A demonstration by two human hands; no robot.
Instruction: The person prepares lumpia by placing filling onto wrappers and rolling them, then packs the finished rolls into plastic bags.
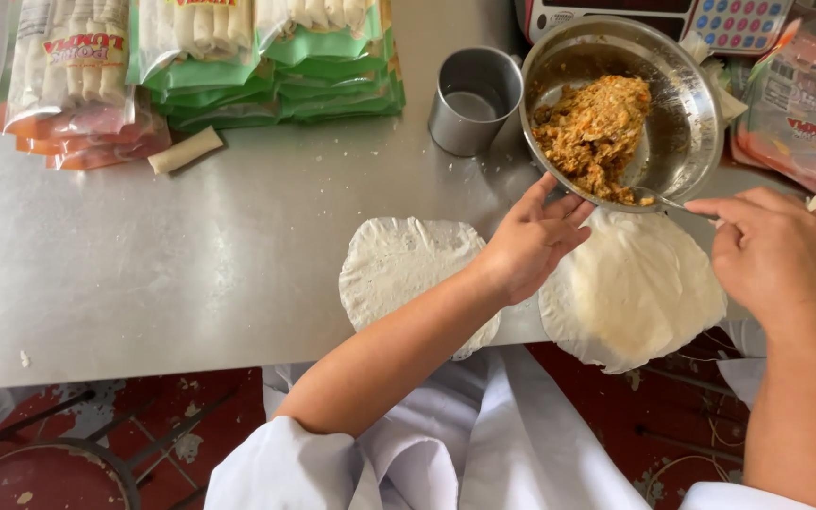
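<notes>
My left hand (533, 241) props the tilted steel bowl (687, 123), fingers spread beneath its rim; right-hand (774, 247) fingers pinch a spoon (665, 199) in the filling (594, 135). A slip could, I judge, spill filling past the wrappers (633, 293) overhanging the table (191, 255).

- Steel table (191, 264) carries two round wrappers (399, 269), (639, 293)
- Metal bowl (696, 127), metal cup (472, 99)
- Stacked packets (276, 76), one loose roll (185, 150)
</notes>
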